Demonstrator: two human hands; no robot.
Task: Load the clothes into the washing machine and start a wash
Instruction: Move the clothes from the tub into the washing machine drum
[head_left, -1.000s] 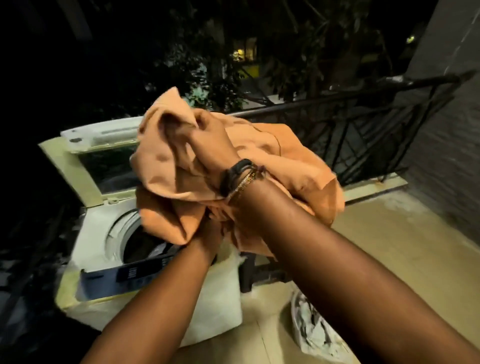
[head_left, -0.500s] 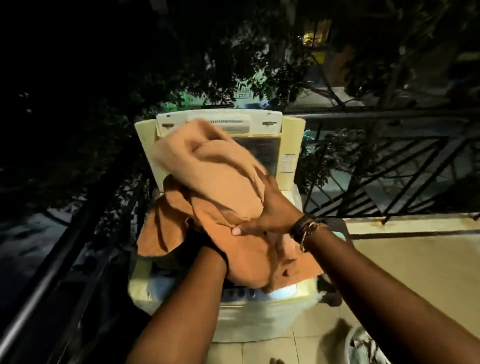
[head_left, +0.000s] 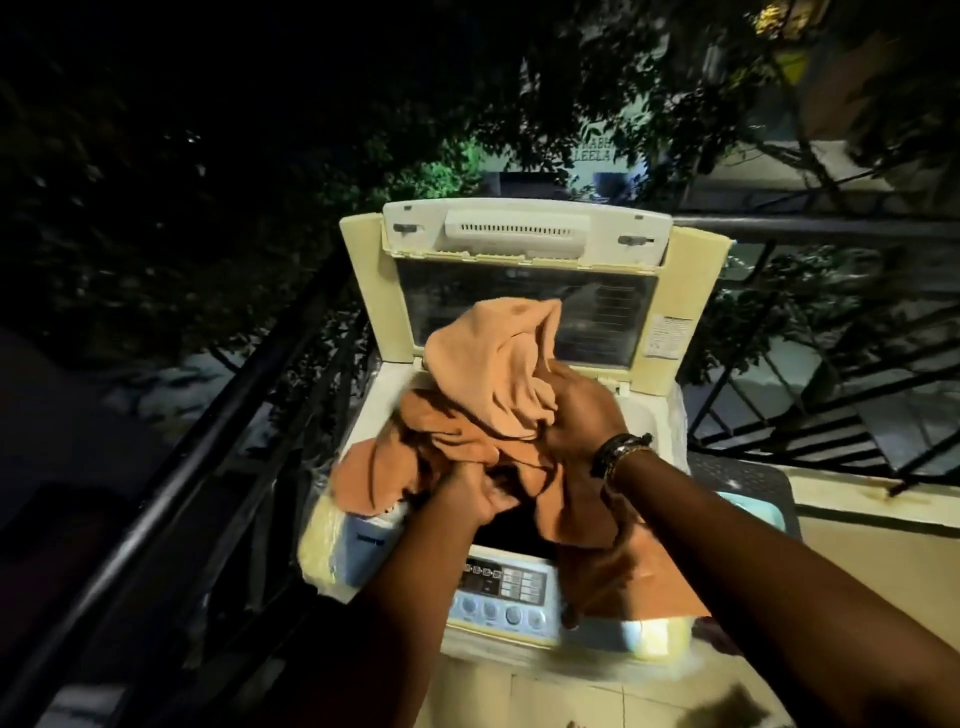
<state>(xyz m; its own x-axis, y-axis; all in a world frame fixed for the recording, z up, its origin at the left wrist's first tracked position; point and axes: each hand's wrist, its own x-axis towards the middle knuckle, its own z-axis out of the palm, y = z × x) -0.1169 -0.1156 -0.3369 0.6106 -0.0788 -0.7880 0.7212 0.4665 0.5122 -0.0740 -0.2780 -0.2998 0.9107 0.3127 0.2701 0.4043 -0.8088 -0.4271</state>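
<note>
Right then, I had the orange garment (head_left: 488, 395) bunched over the open top of the washing machine (head_left: 524, 587), at the middle of my head view. It had no tidy long axis: the bundle rose in a crumpled peak toward the raised lid (head_left: 524, 291) at the far side, while one loose flap hung down toward me, draped across the right part of the control panel (head_left: 498, 587). Another fold spilled over the machine's left rim.

My left hand (head_left: 480, 496) was curled into the cloth from below, near the drum opening, gripping a fold. My right hand (head_left: 582, 415), with bracelets (head_left: 621, 454) at the wrist, was clamped on the bundle's right side, fingers buried in the fabric.

Against the frame half a second before, the bundle had sunk lower toward the drum, so more of the lid's window showed above it. The right hand had gone from lying across the front of the cloth to grasping its side. The control panel's buttons, hidden earlier, now showed below my left forearm. A dark railing (head_left: 218, 415) ran along the left.
</note>
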